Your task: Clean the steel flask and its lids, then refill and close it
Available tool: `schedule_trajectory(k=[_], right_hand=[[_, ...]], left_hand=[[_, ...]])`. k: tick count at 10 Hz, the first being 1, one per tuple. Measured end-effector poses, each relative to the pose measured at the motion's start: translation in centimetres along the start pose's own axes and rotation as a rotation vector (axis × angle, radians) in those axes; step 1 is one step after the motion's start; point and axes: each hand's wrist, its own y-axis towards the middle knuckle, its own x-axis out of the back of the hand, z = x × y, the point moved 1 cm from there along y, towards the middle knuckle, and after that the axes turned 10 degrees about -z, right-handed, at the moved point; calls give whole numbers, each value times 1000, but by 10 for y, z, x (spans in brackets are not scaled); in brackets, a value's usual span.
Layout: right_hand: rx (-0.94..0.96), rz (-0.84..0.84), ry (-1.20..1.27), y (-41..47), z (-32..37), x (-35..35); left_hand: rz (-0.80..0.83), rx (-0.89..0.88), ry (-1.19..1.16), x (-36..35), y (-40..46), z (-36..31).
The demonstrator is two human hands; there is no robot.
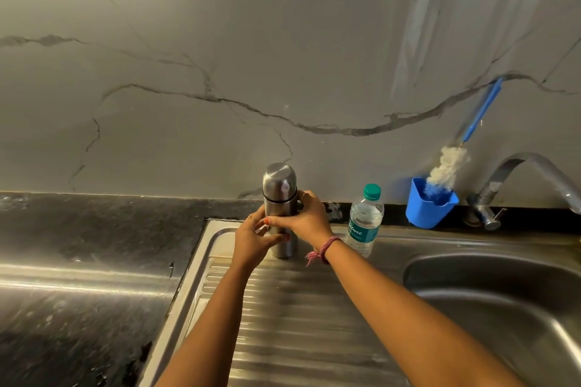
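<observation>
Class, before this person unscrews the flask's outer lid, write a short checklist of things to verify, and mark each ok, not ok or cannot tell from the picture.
1. Steel flask stands upright on the drainboard: ok.
2. Right hand grips the flask body: ok.
3. Left hand steadies the lower flask: ok.
4. Outer lid seated on the flask: ok.
5. Bottle brush ready in the blue holder: ok.
6. Water bottle capped, standing apart from the flask: ok.
</observation>
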Motion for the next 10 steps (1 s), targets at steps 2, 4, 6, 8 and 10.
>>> schedule_trajectory(k=[2, 4, 6, 8, 10], right_hand=[[-3, 2, 5, -1, 0, -1], [4, 39, -11, -2, 7, 2], [-12, 111, -5, -2, 11, 0], [-37, 152, 4, -3, 12, 1], [-19, 170, 10, -8, 23, 11]], left_hand=[[5, 6, 11, 0, 2, 5], [7, -2, 17, -3, 4, 6], [-10, 43, 3, -2, 3, 10], [3, 40, 24, -5, 5, 12], [16, 16, -46, -5, -2, -5]])
